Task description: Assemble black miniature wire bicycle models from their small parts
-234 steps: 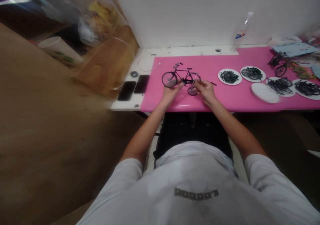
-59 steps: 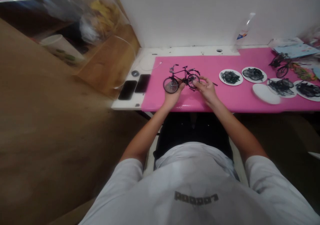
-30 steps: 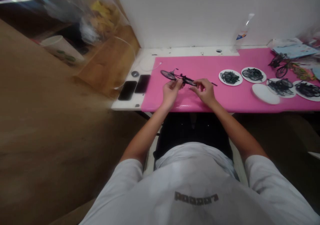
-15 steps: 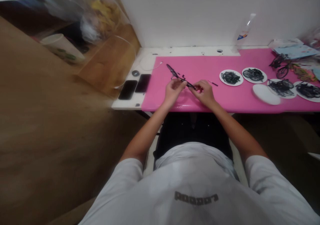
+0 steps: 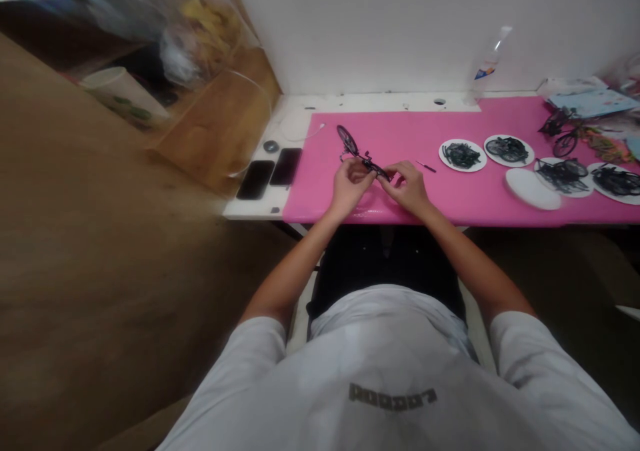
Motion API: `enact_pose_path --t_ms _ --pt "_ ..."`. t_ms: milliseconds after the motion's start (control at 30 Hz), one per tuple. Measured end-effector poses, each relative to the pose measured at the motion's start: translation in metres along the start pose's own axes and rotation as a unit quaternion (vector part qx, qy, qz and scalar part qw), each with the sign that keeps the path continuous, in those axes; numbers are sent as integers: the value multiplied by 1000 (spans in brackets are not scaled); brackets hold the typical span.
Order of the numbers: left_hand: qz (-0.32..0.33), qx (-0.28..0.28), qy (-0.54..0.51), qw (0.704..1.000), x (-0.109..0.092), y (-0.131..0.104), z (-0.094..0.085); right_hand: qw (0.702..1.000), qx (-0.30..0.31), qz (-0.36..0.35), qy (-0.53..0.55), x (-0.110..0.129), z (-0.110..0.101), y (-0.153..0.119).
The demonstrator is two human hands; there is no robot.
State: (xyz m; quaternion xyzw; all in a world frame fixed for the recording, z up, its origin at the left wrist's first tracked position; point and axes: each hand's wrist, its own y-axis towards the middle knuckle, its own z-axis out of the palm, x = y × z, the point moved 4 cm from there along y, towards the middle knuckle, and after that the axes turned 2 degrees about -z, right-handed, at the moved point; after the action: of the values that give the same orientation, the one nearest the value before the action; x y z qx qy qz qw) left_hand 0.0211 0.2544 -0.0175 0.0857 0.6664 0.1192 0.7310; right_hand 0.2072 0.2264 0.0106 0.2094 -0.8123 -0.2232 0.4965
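Observation:
Between my hands, just above the pink table cover (image 5: pixel 400 131), is a small black toy bicycle (image 5: pixel 349 140) with a spoked wheel at its upper left end. My left hand (image 5: pixel 351 183) is closed on the middle of it, thumb and fingers pinching the frame. My right hand (image 5: pixel 407 183) pinches its lower right end, where the other wheel is partly hidden by the fingers. A small screwdriver (image 5: pixel 426 166) lies on the cover just right of my right hand.
Two white plates of black parts (image 5: pixel 463 167) (image 5: pixel 509 162) stand to the right, with more plates and an empty-looking white lid (image 5: pixel 533 189) beyond. Another toy bicycle (image 5: pixel 565 143) is at far right. Two phones (image 5: pixel 255 180) (image 5: pixel 286 167) lie at left; a clear bottle (image 5: pixel 487 67) stands behind.
The toy bicycle has turned slightly, so its upper left wheel shows more of its round face. My left hand has shifted a little to the right.

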Motion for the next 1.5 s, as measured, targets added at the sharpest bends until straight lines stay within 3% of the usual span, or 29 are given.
enact_pose_path --t_ms 400,700,1000,1233,1500 --pt "0 9 0 1000 5 -1 3 995 1 -44 -91 -1 2 -1" --pt "-37 8 -24 999 12 2 1 992 11 -79 -101 -3 2 0" --pt "-50 23 -78 995 14 4 -2 976 9 -181 -117 5 2 -2" --pt "-42 24 -76 996 7 2 -2 976 27 -163 -140 -4 7 -5" --pt "-86 15 -89 992 1 -2 0 972 30 -175 -154 -13 15 -10"
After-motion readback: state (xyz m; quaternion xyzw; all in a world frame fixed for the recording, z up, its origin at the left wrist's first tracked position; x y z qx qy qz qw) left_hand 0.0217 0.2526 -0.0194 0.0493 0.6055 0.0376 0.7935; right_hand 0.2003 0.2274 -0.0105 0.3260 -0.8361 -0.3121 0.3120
